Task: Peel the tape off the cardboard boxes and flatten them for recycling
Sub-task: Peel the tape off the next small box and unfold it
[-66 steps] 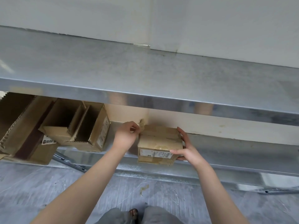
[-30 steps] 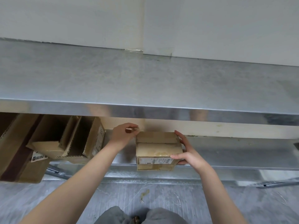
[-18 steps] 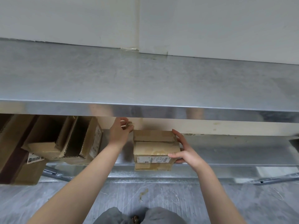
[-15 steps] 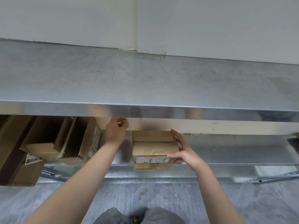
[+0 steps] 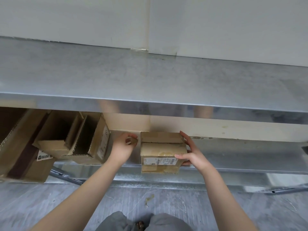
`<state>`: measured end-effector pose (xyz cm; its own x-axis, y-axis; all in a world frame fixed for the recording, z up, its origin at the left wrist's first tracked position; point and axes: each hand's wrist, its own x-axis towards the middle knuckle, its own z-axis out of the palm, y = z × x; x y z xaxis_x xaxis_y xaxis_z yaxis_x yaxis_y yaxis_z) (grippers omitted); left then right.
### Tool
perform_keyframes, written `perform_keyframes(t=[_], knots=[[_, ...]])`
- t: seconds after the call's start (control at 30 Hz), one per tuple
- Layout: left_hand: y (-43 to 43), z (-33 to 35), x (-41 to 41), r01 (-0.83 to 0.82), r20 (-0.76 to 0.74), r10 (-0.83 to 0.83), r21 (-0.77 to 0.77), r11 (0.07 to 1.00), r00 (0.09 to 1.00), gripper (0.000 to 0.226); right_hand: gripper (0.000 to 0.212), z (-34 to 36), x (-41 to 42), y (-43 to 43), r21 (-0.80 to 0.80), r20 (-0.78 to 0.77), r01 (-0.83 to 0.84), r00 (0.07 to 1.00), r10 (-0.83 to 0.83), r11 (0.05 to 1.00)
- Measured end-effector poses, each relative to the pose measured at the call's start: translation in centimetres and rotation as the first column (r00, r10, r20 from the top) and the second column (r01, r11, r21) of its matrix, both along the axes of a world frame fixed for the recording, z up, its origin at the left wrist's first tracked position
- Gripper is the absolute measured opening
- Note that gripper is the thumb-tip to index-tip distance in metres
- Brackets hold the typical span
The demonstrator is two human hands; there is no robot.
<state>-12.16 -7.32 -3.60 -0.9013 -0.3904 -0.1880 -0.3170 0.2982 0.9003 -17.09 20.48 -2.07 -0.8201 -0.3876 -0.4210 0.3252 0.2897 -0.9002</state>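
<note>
Brown corrugated card, still squared up: the small cardboard box sits at centre frame on the front edge of the lower galvanised steel shelf, its white printed label facing you. Your right hand grips its right side, thumb across the front, fingers along the far edge. Your left hand has come away from the box's upper left corner, where it was pinching a moment ago, and now hangs just beside it, fingertips closed on a scrap of tape. The top seam shows as a dark line between the flaps, so that strip looks to be off. Glossy tape remains on the front face above the label, so I judge this box not ready to flatten. Drop the scrap and find the next edge. The open brown cartons at left wait.
</note>
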Motion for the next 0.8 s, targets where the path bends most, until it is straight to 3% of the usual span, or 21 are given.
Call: perform_keyframes(t=[0.13, 0.2, 0.3, 0.37, 0.43, 0.57, 0.73, 0.8], knots=[[0.7, 0.5, 1.9, -0.011, 0.029, 0.006, 0.182, 0.983, 1.000, 0.016, 0.089, 0.0, 0.2, -0.1, 0.006, -0.005, -0.007, 1.000, 0.007, 1.000], [1.1, 1.1, 2.5, -0.043, 0.062, 0.030, 0.213, 0.976, 0.998, 0.030, 0.089, 0.1, 0.3, -0.1, 0.007, -0.005, -0.006, 1.000, 0.006, 1.000], [1.6, 1.6, 3.3, -0.024, 0.093, 0.019, 0.059, 0.998, 0.995, 0.039, 0.089, 0.2, 0.5, -0.1, 0.023, -0.009, -0.015, 1.000, 0.015, 1.000], [1.7, 1.5, 3.7, 0.049, 0.114, -0.044, -0.042, 0.998, 0.993, 0.027, 0.088, 0.3, 0.7, -0.1, 0.034, -0.013, -0.015, 1.000, 0.016, 0.999], [1.7, 1.3, 4.0, 0.093, 0.148, -0.090, -0.013, 0.996, 0.985, 0.012, 0.088, 0.4, 0.7, -0.1, 0.043, -0.025, -0.023, 0.999, 0.024, 0.999], [2.3, 1.5, 4.7, 0.063, 0.136, -0.084, 0.153, 0.986, 0.987, 0.038, 0.088, 0.4, 0.8, 0.0, 0.039, -0.017, -0.027, 0.999, 0.028, 0.999], [2.9, 2.2, 4.5, 0.179, 0.013, -0.189, 0.253, 0.951, 0.982, 0.069, 0.091, 0.2, 0.8, 0.0, 0.039, -0.021, -0.038, 0.999, 0.039, 0.999], [3.1, 2.1, 4.2, 0.157, 0.006, -0.164, 0.243, 0.957, 0.987, 0.058, 0.099, 0.2, 0.7, 0.1, 0.029, -0.013, -0.038, 0.999, 0.039, 0.999]])
